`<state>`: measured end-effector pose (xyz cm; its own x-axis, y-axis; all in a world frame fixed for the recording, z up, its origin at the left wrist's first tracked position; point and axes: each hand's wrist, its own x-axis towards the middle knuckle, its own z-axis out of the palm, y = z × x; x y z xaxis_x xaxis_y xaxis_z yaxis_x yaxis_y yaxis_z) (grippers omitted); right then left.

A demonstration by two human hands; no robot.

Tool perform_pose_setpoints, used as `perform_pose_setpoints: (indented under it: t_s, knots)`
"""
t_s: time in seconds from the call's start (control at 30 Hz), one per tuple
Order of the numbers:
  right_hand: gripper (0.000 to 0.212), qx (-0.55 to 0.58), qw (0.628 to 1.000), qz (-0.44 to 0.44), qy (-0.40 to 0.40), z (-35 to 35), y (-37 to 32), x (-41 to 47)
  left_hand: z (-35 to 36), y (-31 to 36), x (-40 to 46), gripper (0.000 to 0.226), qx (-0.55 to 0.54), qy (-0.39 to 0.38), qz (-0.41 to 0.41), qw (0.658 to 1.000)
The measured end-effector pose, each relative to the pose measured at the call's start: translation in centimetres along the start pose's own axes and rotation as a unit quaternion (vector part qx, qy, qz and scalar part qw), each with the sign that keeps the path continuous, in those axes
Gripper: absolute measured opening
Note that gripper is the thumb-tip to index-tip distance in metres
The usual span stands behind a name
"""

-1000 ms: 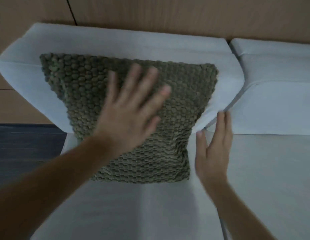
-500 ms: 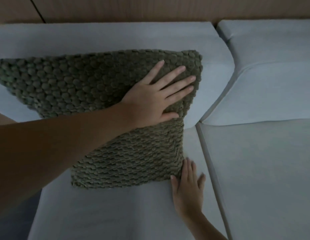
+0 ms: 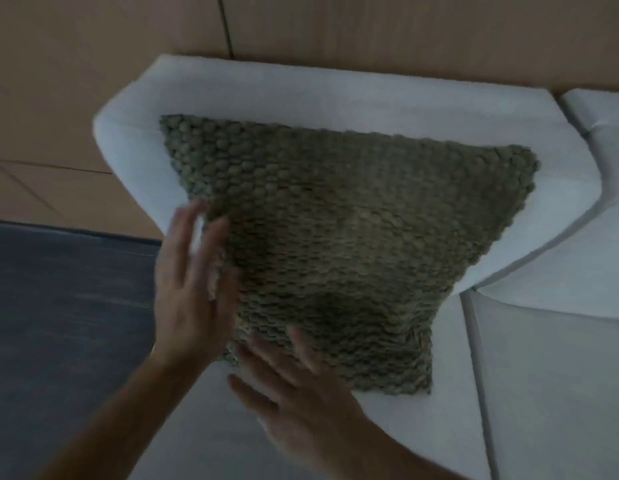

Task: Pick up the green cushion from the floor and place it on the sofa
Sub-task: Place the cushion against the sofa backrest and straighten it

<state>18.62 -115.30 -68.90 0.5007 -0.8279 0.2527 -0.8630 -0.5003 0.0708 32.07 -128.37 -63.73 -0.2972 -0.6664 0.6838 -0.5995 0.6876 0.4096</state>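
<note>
The green knobbly-knit cushion (image 3: pixel 339 244) stands on the sofa seat and leans against the pale grey back cushion (image 3: pixel 301 95) of the sofa. My left hand (image 3: pixel 193 289) is at the cushion's lower left edge, fingers spread and blurred, holding nothing. My right hand (image 3: pixel 301 400) hovers in front of the cushion's bottom edge, fingers apart, also blurred. Neither hand grips the cushion; whether they touch it I cannot tell.
A second sofa section (image 3: pixel 557 358) adjoins on the right, with a seam between the seats. Wood-panelled wall (image 3: pixel 335 29) runs behind the sofa. Dark floor (image 3: pixel 65 323) lies to the left of the sofa's end.
My left hand came off the cushion's front and moved to its lower left edge. My right hand shifted left from the cushion's bottom right corner. The view swung right and up.
</note>
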Motion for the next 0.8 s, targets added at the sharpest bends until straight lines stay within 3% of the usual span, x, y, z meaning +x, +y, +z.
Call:
perform_pose_setpoints:
  t_s: [0.07, 0.17, 0.27, 0.33, 0.47, 0.63, 0.8]
  knots:
    - [0.046, -0.101, 0.985, -0.116, -0.084, -0.2, 1.5, 3.9, 0.8, -2.5, -7.4, 0.051, -0.042, 0.022, -0.242, 0.969]
    - [0.054, -0.228, 0.934, -0.195, -0.195, -0.8, 4.1, 9.5, 4.3, -2.2, -14.4, 0.055, -0.101, -0.034, -0.371, 0.922]
    - [0.059, -0.326, 0.880, -0.258, -0.232, -1.7, 7.1, 12.8, 8.4, -1.2, -15.6, 0.068, -0.063, -0.079, -0.402, 0.910]
    - [0.067, -0.354, 0.868, -0.266, -0.222, -3.5, 9.8, 14.8, 9.5, -0.7, -14.2, 0.073, -0.022, -0.092, -0.434, 0.896]
    - [0.075, -0.347, 0.890, -0.243, -0.167, -8.8, 14.0, 17.0, 9.4, -0.8, -13.6, 0.082, 0.002, -0.150, -0.460, 0.875]
    - [0.068, -0.328, 0.911, -0.212, -0.134, -12.4, 16.9, 17.0, 8.0, -1.0, -13.6, 0.093, 0.011, -0.208, -0.480, 0.852]
    - [0.072, -0.262, 0.948, -0.112, -0.142, -15.4, 19.4, 16.4, 6.2, -0.2, -12.6, 0.094, -0.013, -0.205, -0.493, 0.845]
